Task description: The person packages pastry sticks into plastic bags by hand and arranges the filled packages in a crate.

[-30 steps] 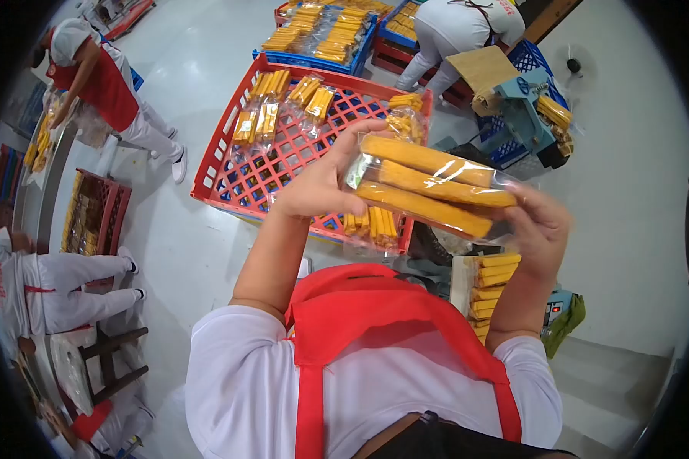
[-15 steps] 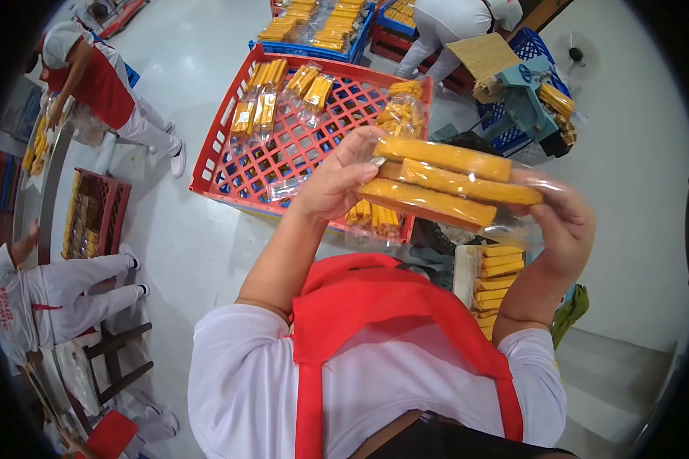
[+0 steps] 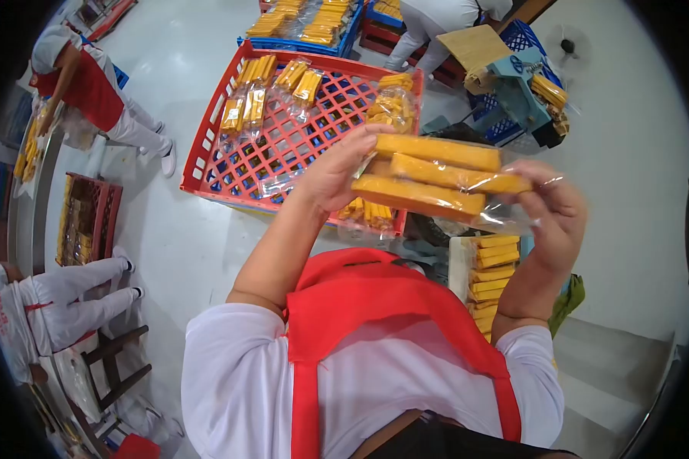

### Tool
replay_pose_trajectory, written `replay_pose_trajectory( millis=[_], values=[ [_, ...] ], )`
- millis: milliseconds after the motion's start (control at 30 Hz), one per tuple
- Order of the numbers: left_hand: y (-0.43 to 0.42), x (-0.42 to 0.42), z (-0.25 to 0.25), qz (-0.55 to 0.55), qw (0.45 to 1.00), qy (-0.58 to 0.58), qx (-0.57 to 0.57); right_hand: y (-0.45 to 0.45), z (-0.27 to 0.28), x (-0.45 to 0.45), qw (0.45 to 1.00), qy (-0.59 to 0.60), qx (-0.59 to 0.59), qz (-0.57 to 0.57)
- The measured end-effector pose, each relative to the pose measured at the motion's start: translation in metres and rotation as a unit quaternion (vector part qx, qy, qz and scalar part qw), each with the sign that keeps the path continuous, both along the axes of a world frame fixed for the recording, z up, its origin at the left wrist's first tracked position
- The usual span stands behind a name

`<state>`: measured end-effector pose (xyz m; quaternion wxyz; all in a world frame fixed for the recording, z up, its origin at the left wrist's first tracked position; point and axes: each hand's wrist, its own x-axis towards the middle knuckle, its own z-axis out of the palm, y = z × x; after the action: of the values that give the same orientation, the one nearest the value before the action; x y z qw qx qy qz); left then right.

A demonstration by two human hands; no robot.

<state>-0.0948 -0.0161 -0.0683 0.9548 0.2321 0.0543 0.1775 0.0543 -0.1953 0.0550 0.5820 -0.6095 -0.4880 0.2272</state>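
A clear plastic bag of thick yellow-orange sticks (image 3: 436, 182) is stretched crosswise between my two hands, above the red crate. My left hand (image 3: 337, 170) grips its left end, with the thumb on the near side. At the other end, my right hand (image 3: 555, 203) pinches the loose, crinkled plastic past the sticks; its fingers are slightly blurred. Below and beyond the hands is the red lattice crate (image 3: 207, 141), with several similar bags (image 3: 254, 107) inside. More yellow sticks (image 3: 494, 264) lie in a pale container beside my right forearm.
Behind the red crate stands a blue crate (image 3: 306, 49) of bagged sticks. A blue-grey machine (image 3: 524, 92) is at the upper right. One person (image 3: 84, 92) works at a counter on the left, another (image 3: 69, 302) below, and a third (image 3: 429, 30) bends at the top.
My hands and the bag have shifted slightly left in view, along with the surroundings. Both hands keep their hold on the bag.
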Motion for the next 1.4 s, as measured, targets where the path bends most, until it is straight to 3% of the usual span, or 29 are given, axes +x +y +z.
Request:
replay_pose_trajectory(
  millis=[100,133,200,333,400,500,633,700,733,800,833,900,1033,1100,1233,1333,1400],
  values=[
    [-0.003,0.0,-0.01,-0.024,0.999,0.004,0.032,-0.004,-0.004,0.011,0.995,-0.073,0.004,0.07],
    [-0.004,0.001,-0.012,-0.013,0.999,0.014,0.041,-0.008,-0.005,0.011,0.995,-0.074,0.002,0.066],
    [-0.004,0.0,-0.019,0.01,0.999,0.023,0.028,-0.02,-0.008,0.012,0.997,-0.029,0.019,-0.064],
    [0.004,-0.008,-0.022,0.024,0.998,0.037,0.035,-0.034,0.007,0.031,0.997,-0.054,0.056,-0.004],
    [0.006,-0.012,-0.016,0.006,0.998,0.039,0.054,-0.037,0.014,0.033,0.968,-0.236,0.064,0.05],
    [0.008,-0.014,-0.002,-0.021,0.997,0.047,0.06,-0.043,0.022,0.033,0.948,-0.289,0.063,0.115],
    [0.006,-0.008,-0.001,-0.053,0.996,0.016,0.076,-0.037,0.011,0.012,0.932,-0.339,0.055,0.116],
    [0.006,-0.006,-0.001,-0.057,0.994,0.008,0.091,-0.034,0.009,0.001,0.922,-0.381,0.033,0.065],
    [0.006,-0.006,0.001,-0.047,0.995,0.013,0.082,-0.036,0.006,-0.003,0.922,-0.381,0.033,0.064],
    [0.006,-0.006,0.003,-0.04,0.996,0.019,0.075,-0.04,-0.004,-0.007,0.973,-0.188,0.127,-0.05],
    [0.008,-0.005,0.004,-0.039,0.996,0.013,0.077,-0.041,-0.005,-0.002,0.972,-0.188,0.129,-0.053],
    [0.012,-0.003,0.007,-0.041,0.996,0.007,0.08,-0.043,-0.004,0.012,0.936,-0.343,0.074,0.011],
    [0.012,0.001,0.018,-0.047,0.993,0.011,0.11,-0.044,-0.012,0.012,0.952,-0.301,0.043,0.04],
    [0.007,0.005,0.02,-0.065,0.99,0.016,0.123,-0.035,-0.01,0.008,0.952,-0.28,-0.058,0.113],
    [0.012,0.018,0.008,-0.135,0.986,0.049,0.088,-0.037,-0.023,0.033,0.946,-0.299,-0.074,0.103],
    [0.013,0.022,-0.006,-0.177,0.981,0.07,0.023,-0.039,-0.034,0.042,0.977,-0.199,-0.051,0.053],
    [0.011,0.025,-0.012,-0.182,0.977,0.104,0.042,-0.03,-0.034,0.031,0.977,-0.076,-0.189,0.06]
  ],
)
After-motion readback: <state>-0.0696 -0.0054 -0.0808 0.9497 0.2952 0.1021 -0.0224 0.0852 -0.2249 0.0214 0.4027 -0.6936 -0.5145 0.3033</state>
